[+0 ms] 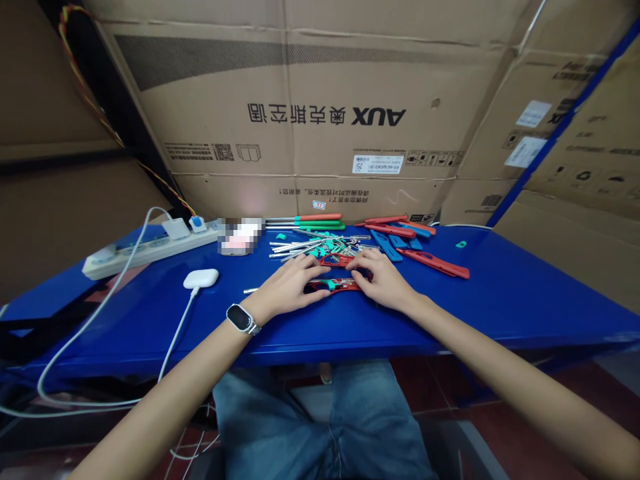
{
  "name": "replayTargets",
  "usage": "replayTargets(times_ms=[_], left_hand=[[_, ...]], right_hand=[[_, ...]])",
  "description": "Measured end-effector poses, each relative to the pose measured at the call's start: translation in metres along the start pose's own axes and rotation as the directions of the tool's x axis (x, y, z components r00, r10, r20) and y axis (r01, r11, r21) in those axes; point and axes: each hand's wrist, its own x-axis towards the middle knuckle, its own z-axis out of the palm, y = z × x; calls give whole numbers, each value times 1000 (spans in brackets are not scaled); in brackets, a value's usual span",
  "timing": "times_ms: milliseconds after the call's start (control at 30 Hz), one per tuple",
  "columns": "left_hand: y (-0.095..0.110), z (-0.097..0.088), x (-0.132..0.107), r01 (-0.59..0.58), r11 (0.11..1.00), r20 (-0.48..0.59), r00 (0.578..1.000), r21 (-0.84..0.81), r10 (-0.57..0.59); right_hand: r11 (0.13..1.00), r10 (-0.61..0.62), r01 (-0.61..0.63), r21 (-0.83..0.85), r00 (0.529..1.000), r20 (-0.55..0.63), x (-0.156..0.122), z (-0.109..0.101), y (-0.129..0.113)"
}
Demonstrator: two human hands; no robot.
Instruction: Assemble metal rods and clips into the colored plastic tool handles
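A red long-reach lighter casing half (345,285) lies open side up on the blue table, with a green trigger (330,285) and a clear insert in it. A metal tube (249,291) sticks out to the left from under my left hand. Just behind it is a second red casing half (336,260). My left hand (293,283) is bent around the left end of the front casing, its thumb beside the trigger. My right hand (383,280) grips the right end with bent fingers, which reach the rear casing too. The fingertips partly hide both casings.
Behind the hands lies a pile of metal tubes (290,248) and green pieces. Red shells (435,263) and blue shells (385,244) lie to the right. Long lighters (320,225), a blurred phone-like object (241,237), a power strip (150,248) and a white earbud case (201,279) are further left.
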Motion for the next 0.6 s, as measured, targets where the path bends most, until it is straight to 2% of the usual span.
replayTargets(times_ms=[200, 400, 467, 600], left_hand=[[6, 9, 3, 28, 997, 19, 999, 78, -30], [8, 17, 4, -107, 988, 11, 994, 111, 106], [11, 19, 5, -109, 985, 17, 994, 137, 108], [14, 20, 7, -113, 976, 21, 994, 183, 111]], right_hand=[[998, 30, -25, -54, 996, 88, -4, 5, -2], [997, 18, -27, 72, 992, 126, -2, 12, -4], [994, 13, -26, 101, 992, 128, -3, 13, -2], [999, -7, 2, 40, 990, 140, -6, 14, -3]])
